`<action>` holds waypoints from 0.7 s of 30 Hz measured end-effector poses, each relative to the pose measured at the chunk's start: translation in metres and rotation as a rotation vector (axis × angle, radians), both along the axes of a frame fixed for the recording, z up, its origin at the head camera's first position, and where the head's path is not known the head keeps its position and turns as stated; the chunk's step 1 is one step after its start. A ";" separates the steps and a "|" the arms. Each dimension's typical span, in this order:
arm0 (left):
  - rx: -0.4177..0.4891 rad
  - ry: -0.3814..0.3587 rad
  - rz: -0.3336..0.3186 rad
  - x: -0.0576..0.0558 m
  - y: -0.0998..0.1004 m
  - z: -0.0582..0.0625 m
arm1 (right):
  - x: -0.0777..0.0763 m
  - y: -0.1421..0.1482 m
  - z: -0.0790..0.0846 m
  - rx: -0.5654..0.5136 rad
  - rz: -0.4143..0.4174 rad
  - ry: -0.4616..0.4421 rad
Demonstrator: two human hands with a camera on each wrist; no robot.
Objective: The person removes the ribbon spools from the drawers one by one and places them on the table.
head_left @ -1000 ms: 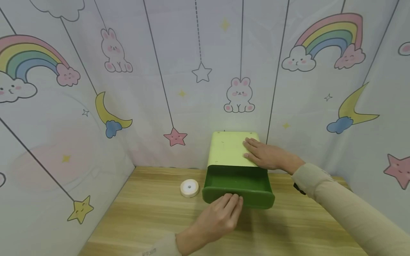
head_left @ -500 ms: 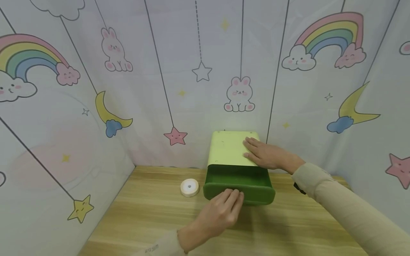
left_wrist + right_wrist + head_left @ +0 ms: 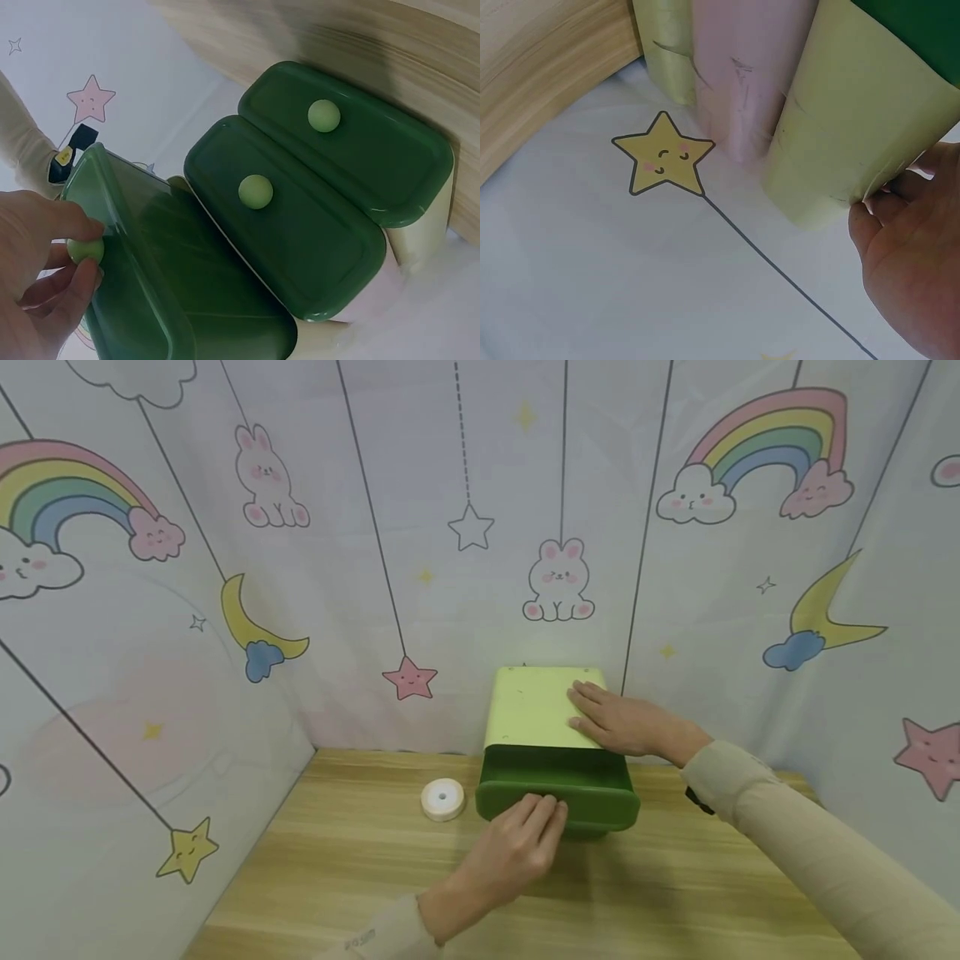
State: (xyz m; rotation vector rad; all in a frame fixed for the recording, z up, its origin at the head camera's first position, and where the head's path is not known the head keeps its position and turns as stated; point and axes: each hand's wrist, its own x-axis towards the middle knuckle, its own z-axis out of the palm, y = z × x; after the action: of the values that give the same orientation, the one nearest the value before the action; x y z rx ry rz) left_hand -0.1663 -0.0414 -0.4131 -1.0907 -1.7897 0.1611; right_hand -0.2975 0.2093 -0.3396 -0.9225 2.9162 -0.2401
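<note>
A small drawer cabinet with a pale yellow-green top (image 3: pixel 536 706) stands against the back wall. Its top green drawer (image 3: pixel 600 807) is pulled partly out, and nothing shows in the visible part of its inside. My left hand (image 3: pixel 506 852) pinches the round light-green knob (image 3: pixel 86 250) of that drawer between thumb and fingers, plain in the left wrist view. On the cabinet's top, at its right side, rests my right hand (image 3: pixel 633 724) with fingers extended. Below are two more green drawers, a middle one (image 3: pixel 300 247) and a bottom one (image 3: pixel 375 157), both pushed in, each with a round knob.
To the left of the cabinet, a small white spool (image 3: pixel 442 799) with a cream-coloured edge lies on the wood-grain table (image 3: pixel 337 860). Printed fabric walls (image 3: pixel 360 568) enclose the back and sides. The right wrist view shows a pink section (image 3: pixel 746 75) between yellow-green ones.
The top drawer has slid a little further into the cabinet, with my left hand moving along at its knob. My right hand has stayed in place on top.
</note>
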 end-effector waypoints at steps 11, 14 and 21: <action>-0.002 -0.083 0.054 -0.007 0.003 -0.002 | 0.001 -0.001 0.001 0.008 0.005 0.008; 0.002 -0.070 0.063 -0.010 0.004 -0.003 | 0.001 -0.001 0.001 0.013 0.005 0.016; 0.016 -0.037 0.075 -0.021 0.007 -0.005 | -0.001 0.001 0.000 0.019 -0.003 0.009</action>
State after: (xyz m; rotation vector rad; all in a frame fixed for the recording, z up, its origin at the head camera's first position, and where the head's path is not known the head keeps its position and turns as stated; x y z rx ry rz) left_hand -0.1877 -0.0348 -0.4186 -1.0217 -1.8629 0.1719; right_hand -0.2988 0.2101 -0.3399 -0.9193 2.9227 -0.2088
